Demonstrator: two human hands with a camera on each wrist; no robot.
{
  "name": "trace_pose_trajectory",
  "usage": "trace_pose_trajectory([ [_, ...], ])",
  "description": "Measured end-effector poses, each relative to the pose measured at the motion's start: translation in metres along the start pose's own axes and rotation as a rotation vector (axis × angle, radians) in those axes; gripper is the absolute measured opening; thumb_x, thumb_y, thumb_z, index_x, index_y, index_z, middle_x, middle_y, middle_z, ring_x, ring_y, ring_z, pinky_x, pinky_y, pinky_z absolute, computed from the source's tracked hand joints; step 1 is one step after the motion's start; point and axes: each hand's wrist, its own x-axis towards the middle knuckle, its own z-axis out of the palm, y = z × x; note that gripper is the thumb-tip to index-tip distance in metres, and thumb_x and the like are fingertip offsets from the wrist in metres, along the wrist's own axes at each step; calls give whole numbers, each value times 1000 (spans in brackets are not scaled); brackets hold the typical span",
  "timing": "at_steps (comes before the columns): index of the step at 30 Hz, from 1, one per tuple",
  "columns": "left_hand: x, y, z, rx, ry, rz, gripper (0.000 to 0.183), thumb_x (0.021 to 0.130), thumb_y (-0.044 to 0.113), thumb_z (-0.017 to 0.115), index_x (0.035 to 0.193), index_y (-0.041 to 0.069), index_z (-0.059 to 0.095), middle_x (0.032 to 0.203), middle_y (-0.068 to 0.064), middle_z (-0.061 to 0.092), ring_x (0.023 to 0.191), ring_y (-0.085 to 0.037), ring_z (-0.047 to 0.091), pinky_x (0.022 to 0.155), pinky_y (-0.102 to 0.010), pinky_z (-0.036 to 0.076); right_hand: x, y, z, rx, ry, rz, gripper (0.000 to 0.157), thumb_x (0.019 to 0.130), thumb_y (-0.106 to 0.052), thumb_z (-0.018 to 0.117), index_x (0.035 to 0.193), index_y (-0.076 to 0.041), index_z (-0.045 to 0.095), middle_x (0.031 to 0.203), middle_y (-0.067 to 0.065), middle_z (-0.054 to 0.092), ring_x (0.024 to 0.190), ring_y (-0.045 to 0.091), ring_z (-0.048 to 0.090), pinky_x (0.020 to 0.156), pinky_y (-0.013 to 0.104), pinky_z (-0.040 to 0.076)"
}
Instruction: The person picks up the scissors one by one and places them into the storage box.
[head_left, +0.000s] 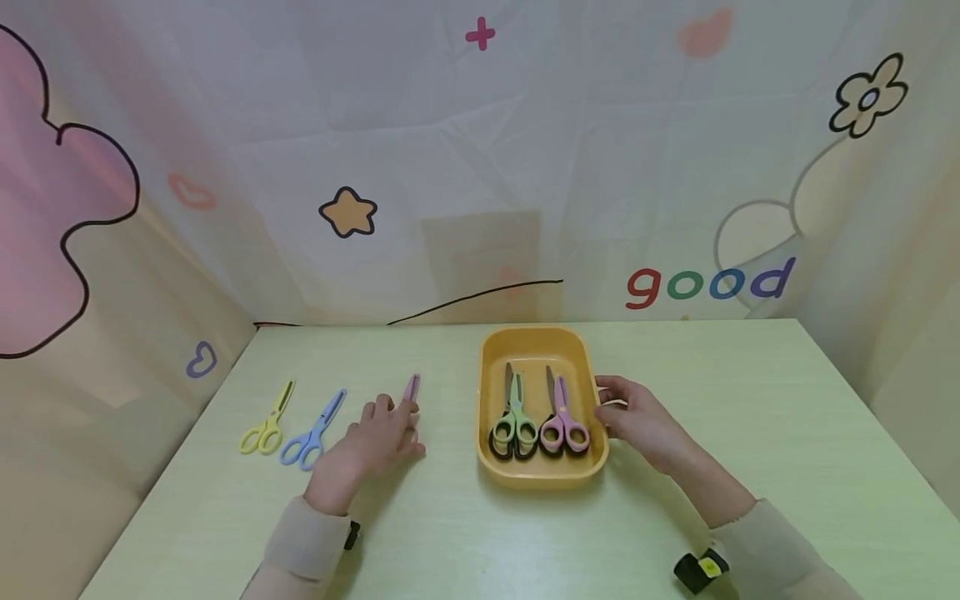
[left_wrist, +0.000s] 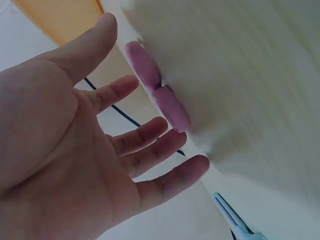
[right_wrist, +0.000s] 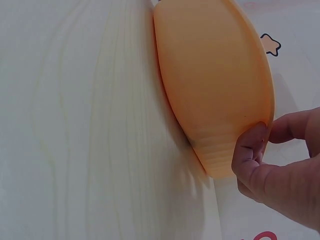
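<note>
My left hand point(head_left: 378, 435) hovers over pink scissors point(head_left: 412, 388), its fingers spread and loosely bent. In the left wrist view the pink handle loops point(left_wrist: 145, 65) lie just beyond the fingertips, and I cannot tell whether they touch. To the left lie blue scissors point(head_left: 315, 433) and yellow scissors point(head_left: 267, 421). My right hand point(head_left: 637, 417) pinches the right rim of a yellow-orange tray point(head_left: 540, 481). Inside the tray, green scissors point(head_left: 515, 415) and another pink pair point(head_left: 564, 421) rest on black-handled scissors point(head_left: 501, 446), which they partly cover.
The pale wood-grain table point(head_left: 465, 542) ends at a printed curtain point(head_left: 480, 167) behind and at both sides. A small black device point(head_left: 701, 570) sits by the right cuff; part of another shows at the left cuff.
</note>
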Motion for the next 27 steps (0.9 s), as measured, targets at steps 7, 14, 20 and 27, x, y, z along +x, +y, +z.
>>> trace_pose_trajectory([
  [7,-3,5,-1,29,-17,25,45,100,29,69,132,6,46,121,-25,43,111,-42,45,86,-59,48,0,1,0,-5,-1,4,58,99,0,53,152,12,31,125,26,45,104,32,54,78,29,57],
  [14,2,-2,8,57,2,56,38,101,29,69,125,7,49,108,-20,41,102,-37,42,80,-51,47,0,-1,0,-7,0,3,58,99,0,52,151,12,31,125,26,45,104,33,55,79,29,57],
  [20,5,-3,9,61,9,63,33,101,24,69,120,6,49,105,-20,42,99,-38,43,79,-51,48,-1,-2,0,-5,0,-1,58,99,1,52,151,13,31,125,26,45,104,33,55,80,30,58],
  [27,-2,10,-5,44,-18,63,27,101,18,69,114,4,49,102,-19,42,96,-36,43,78,-52,47,0,-1,-1,-19,4,1,58,100,0,52,152,13,30,125,26,45,105,33,54,81,32,58],
])
